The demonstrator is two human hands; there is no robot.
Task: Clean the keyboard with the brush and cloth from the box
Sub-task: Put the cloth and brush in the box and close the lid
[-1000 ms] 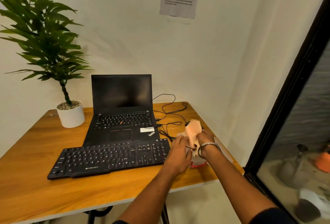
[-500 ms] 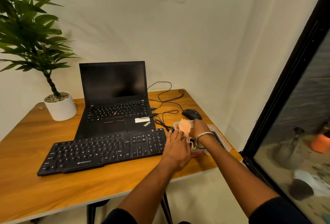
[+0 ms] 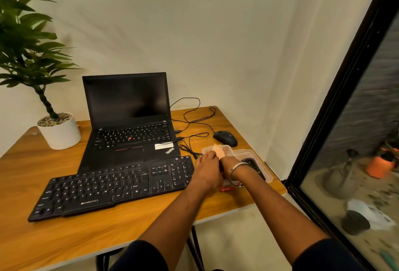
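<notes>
The black keyboard (image 3: 116, 186) lies across the front of the wooden table (image 3: 86, 234). To its right stands a clear plastic box (image 3: 229, 149). My right hand (image 3: 230, 164), with a metal bangle on the wrist, grips a peach cloth (image 3: 218, 151) low over the box. My left hand (image 3: 207, 169) is beside it, fingers stretched forward and touching the cloth's left edge. A second clear tray or lid (image 3: 259, 163) further right holds a dark object that I cannot identify. Something red (image 3: 227, 188) pokes out under my wrists. No brush can be made out.
An open black laptop (image 3: 129, 124) sits behind the keyboard. A black mouse (image 3: 225, 138) and loose cables (image 3: 194, 119) lie at the back right. A potted plant (image 3: 58, 130) stands at the back left. The table's right edge is next to a dark-framed glass door (image 3: 336, 106).
My right hand has brought the cloth down from above the table to the box. My left hand moved forward with it. The view tilted down, and the mouse came into sight.
</notes>
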